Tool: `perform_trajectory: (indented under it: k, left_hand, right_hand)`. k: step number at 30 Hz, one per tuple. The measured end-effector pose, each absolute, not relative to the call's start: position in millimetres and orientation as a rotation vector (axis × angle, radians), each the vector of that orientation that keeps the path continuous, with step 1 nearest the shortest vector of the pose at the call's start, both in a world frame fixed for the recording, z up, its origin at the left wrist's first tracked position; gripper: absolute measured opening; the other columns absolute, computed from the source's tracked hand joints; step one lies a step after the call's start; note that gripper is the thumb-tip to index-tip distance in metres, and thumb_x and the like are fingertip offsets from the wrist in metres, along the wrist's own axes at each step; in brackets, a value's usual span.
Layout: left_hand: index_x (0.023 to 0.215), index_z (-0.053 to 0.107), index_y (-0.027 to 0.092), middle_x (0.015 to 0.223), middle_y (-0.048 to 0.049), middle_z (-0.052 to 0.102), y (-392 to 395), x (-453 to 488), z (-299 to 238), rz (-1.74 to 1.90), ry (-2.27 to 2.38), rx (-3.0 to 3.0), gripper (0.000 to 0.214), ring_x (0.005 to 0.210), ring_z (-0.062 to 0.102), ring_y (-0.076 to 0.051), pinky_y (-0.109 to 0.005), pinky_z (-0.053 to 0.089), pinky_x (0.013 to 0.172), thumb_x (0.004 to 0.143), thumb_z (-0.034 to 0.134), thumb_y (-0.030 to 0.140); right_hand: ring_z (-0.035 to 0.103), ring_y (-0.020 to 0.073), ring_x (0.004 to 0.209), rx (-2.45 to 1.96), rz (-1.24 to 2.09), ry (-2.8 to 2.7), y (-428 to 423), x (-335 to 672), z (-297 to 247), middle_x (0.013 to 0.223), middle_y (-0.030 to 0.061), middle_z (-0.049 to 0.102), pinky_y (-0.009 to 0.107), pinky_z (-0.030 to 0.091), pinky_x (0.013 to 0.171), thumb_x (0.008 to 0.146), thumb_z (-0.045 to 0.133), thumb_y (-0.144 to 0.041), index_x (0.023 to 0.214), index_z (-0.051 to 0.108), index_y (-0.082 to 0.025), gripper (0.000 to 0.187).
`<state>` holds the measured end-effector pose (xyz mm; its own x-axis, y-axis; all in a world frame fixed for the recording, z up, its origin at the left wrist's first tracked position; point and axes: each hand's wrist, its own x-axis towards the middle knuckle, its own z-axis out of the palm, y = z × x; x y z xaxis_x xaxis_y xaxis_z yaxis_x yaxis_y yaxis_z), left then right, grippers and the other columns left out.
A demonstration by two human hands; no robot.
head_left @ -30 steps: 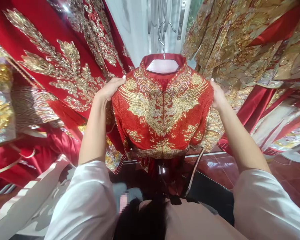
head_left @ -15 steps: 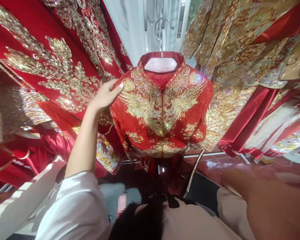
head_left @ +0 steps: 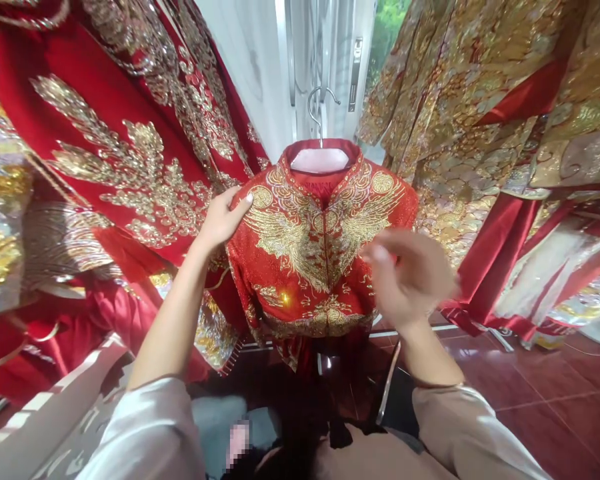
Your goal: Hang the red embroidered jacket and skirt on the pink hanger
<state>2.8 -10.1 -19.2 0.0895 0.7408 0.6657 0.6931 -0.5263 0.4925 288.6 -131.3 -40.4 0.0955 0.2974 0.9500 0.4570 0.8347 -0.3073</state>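
Observation:
A red jacket [head_left: 325, 267] with gold phoenix-like embroidery and a stand-up collar hangs upright in front of me on a hanger [head_left: 320, 160] with a metal hook. My left hand [head_left: 225, 217] grips its shoulder on the left side, thumb on the front and fingers hidden behind the cloth. In front of the jacket's right side is my right hand [head_left: 410, 277], smeared by motion. Its fingers are too blurred to read, and whether it touches the fabric I cannot tell.
Red cloth with gold sequins [head_left: 145, 167] hangs on the left. To the right hang gold sequined garments [head_left: 460, 147] and red fabric [head_left: 500, 253]. Behind the hanger stands a white door frame [head_left: 355, 73]. Reddish tiles [head_left: 540, 393] cover the floor.
My right hand has swung up from the lower right to the front of the jacket. The left hand keeps its hold on the shoulder. The whole view has shifted, with the jacket lower.

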Motion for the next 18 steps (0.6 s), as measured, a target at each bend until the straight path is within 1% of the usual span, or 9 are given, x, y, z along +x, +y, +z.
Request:
perform_trajectory:
  k: [3,5,7,8,11,13,15,17,18]
  left_hand:
    - [0.1,0.064,0.016,0.094,-0.0072,0.068,-10.4,5.0,-20.6,1.469,1.551,2.275,0.046,0.083,0.063,-0.022,-0.037,0.052,0.079,0.086,0.046,0.056]
    - [0.097,0.063,0.016,0.09,-0.0069,0.067,-9.2,5.0,-21.7,1.481,1.568,2.281,0.045,0.081,0.062,-0.022,-0.037,0.052,0.077,0.087,0.045,0.057]
    - [0.095,0.062,0.016,0.088,-0.0066,0.066,-8.0,4.5,-22.4,1.482,1.566,2.298,0.046,0.081,0.062,-0.023,-0.038,0.052,0.077,0.087,0.044,0.058]
    - [0.094,0.062,0.017,0.087,-0.0065,0.066,-7.7,4.4,-22.6,1.48,1.564,2.305,0.046,0.082,0.062,-0.023,-0.038,0.052,0.078,0.088,0.044,0.059]
    - [0.094,0.061,0.018,0.088,-0.0063,0.066,-8.9,5.1,-22.3,1.48,1.551,2.309,0.048,0.083,0.062,-0.024,-0.039,0.051,0.079,0.087,0.043,0.061]
    - [0.096,0.062,0.018,0.09,-0.0064,0.067,-10.8,6.6,-22.1,1.494,1.55,2.293,0.048,0.085,0.062,-0.024,-0.039,0.051,0.081,0.086,0.044,0.062]
    - [0.097,0.063,0.019,0.092,-0.0064,0.067,-12.6,8.3,-22.4,1.509,1.566,2.268,0.048,0.087,0.062,-0.024,-0.039,0.05,0.083,0.086,0.046,0.062]
    - [0.098,0.063,0.019,0.092,-0.0062,0.067,-13.3,9.8,-23.0,1.515,1.585,2.245,0.049,0.088,0.061,-0.025,-0.039,0.048,0.084,0.085,0.047,0.063]
    - [0.098,0.063,0.019,0.093,-0.0061,0.067,-13.3,10.2,-23.3,1.516,1.588,2.237,0.05,0.089,0.061,-0.025,-0.039,0.048,0.085,0.084,0.047,0.064]
  right_hand:
    - [0.052,0.0068,0.048,-0.677,0.178,-1.496,-74.9,271.0,-45.6,0.06,-0.0065,0.055,0.021,0.04,0.045,0.086,0.055,-0.022,0.094,0.05,-0.022,0.01]
    - [0.049,0.0068,0.048,-0.754,0.308,-1.46,-39.9,257.3,-50.7,0.059,-0.007,0.052,0.022,0.038,0.047,0.085,0.057,-0.025,0.091,0.049,-0.021,0.011]
    - [0.048,0.0067,0.05,-0.8,0.361,-1.393,-16.2,244.9,-56.1,0.058,-0.0069,0.05,0.023,0.037,0.051,0.085,0.054,-0.021,0.085,0.048,-0.021,0.007]
    - [0.047,0.0066,0.05,-0.814,0.387,-1.361,-9.4,240.0,-58.8,0.058,-0.0072,0.049,0.023,0.037,0.052,0.084,0.052,-0.017,0.083,0.047,-0.021,0.007]
    - [0.043,0.007,0.046,-0.846,0.477,-1.268,-4.9,232.0,-66.0,0.053,-0.0092,0.042,0.023,0.035,0.052,0.076,0.049,-0.005,0.082,0.045,-0.021,0.018]
    - [0.042,0.0077,0.045,-0.837,0.528,-1.244,-8.0,231.8,-70.1,0.051,-0.0097,0.041,0.023,0.035,0.051,0.074,0.05,-0.003,0.084,0.046,-0.021,0.021]
    - [0.045,0.0084,0.047,-0.796,0.572,-1.248,-10.4,233.4,-73.0,0.053,-0.0086,0.044,0.024,0.037,0.051,0.077,0.053,-0.008,0.087,0.048,-0.021,0.017]
    - [0.049,0.0086,0.049,-0.767,0.602,-1.263,-9.6,234.7,-74.3,0.057,-0.0064,0.049,0.024,0.04,0.051,0.081,0.056,-0.019,0.084,0.048,-0.021,0.009]
    - [0.05,0.0086,0.051,-0.769,0.611,-1.267,-7.9,234.8,-74.2,0.059,-0.0052,0.051,0.024,0.04,0.051,0.083,0.056,-0.025,0.081,0.047,-0.021,0.01]
